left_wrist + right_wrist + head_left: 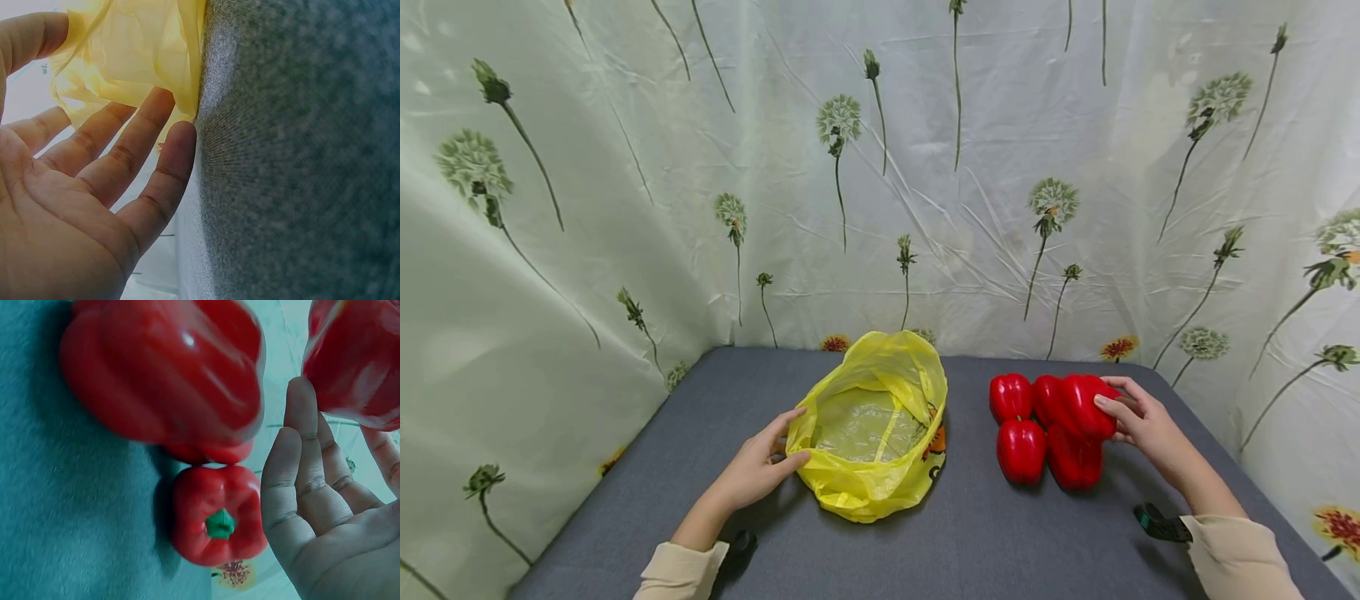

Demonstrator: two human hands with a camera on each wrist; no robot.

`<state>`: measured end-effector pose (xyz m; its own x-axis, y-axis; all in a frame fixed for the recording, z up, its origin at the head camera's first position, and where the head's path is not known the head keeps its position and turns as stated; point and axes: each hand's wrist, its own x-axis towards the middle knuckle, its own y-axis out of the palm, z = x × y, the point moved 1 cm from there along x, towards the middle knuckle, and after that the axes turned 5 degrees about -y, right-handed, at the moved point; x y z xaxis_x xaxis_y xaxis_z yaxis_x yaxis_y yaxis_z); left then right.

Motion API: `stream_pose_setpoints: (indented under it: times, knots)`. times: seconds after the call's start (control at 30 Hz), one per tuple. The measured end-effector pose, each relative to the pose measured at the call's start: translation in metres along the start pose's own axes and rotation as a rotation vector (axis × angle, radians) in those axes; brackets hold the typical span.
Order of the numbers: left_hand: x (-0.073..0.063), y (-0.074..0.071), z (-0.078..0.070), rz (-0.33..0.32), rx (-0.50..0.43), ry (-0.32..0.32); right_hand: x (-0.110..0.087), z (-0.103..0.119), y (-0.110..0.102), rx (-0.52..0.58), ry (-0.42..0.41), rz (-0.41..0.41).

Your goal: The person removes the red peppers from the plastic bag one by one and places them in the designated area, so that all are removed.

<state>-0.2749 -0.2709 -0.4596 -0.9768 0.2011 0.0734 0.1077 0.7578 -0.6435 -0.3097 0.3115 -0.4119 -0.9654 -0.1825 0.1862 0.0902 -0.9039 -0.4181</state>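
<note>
A yellow plastic bag (868,479) stands with its mouth gaping upward in the head view. My left hand (756,467) is at the bag's left rim, thumb and fingers spread. In the left wrist view its fingertips (164,100) touch the yellow plastic, well apart from the thumb. My right hand (1146,425) holds a red bell pepper (1086,407) between thumb and fingers, above the other peppers. In the right wrist view this pepper (356,362) is at the upper right, partly cut off. Below and left of it, several red bell peppers (1021,450) sit grouped on the table.
The grey cloth-covered table (955,533) extends between the bag and the peppers. A pale curtain (880,192) with dandelion prints hangs behind and along both sides. Dark wrist-camera straps (1161,525) are at the sleeve cuffs.
</note>
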Motion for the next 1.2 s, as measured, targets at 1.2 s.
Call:
stream_pose_setpoints:
  times: [1.2]
  knots:
    - [0.000, -0.001, -0.003, 0.025, -0.030, -0.032, -0.038, -0.040, -0.038, 0.007, 0.102, 0.037]
